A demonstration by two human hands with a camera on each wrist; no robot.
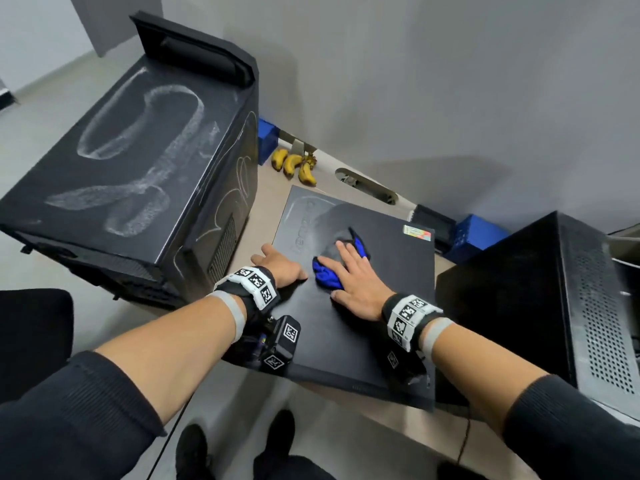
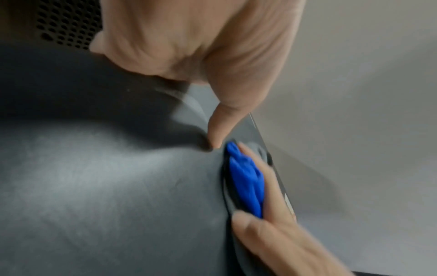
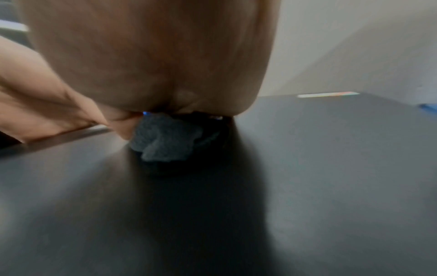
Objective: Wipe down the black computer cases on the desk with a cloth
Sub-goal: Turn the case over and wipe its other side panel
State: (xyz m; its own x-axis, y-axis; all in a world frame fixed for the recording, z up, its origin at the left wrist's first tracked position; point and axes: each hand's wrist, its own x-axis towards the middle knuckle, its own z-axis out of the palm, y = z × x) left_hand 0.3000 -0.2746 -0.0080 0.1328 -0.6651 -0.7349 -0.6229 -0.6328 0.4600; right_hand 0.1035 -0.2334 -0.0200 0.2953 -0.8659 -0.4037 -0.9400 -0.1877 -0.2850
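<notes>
A flat black computer case (image 1: pixel 367 327) lies on the desk (image 1: pixel 266 209), a coloured sticker (image 1: pixel 417 233) at its far right corner. My right hand (image 1: pixel 356 278) lies flat with spread fingers on a blue and grey cloth (image 1: pixel 325 276), pressing it onto the case top. My left hand (image 1: pixel 282 266) holds the case's left edge, thumb on top. The left wrist view shows the thumb (image 2: pixel 220 127) touching the lid beside the cloth (image 2: pixel 246 183). A tall black case (image 1: pixel 131 161) at the left carries white dust smears. Another black case (image 1: pixel 536 292) stands at the right.
Bananas (image 1: pixel 294 164) lie at the back of the desk near a blue box (image 1: pixel 266 136). A second blue box (image 1: pixel 478 237) sits behind the right case. A grey wall (image 1: pixel 450 81) closes the back. A black chair (image 1: pixel 31 334) is at the lower left.
</notes>
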